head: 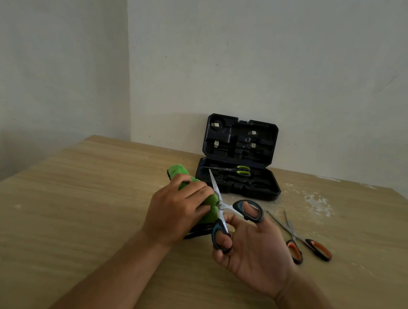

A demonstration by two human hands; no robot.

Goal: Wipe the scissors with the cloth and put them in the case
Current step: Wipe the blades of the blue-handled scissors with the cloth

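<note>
My right hand (253, 254) holds a pair of blue-handled scissors (228, 207) spread open, with a finger and the thumb through the two handle loops. My left hand (178, 213) grips a green cloth (209, 204) and presses it against the blades near the pivot; one blade points up toward the case. The black case (256, 191) stands open at the back of the table, its lid upright. A pair of green-handled scissors (239, 170) lies inside its lower half.
A pair of orange-handled scissors (301, 241) lies open on the wooden table (69, 216) to the right of my hands. White scuffs mark the tabletop right of the case. A wall stands close behind the table. A dark object lies partly hidden under the cloth.
</note>
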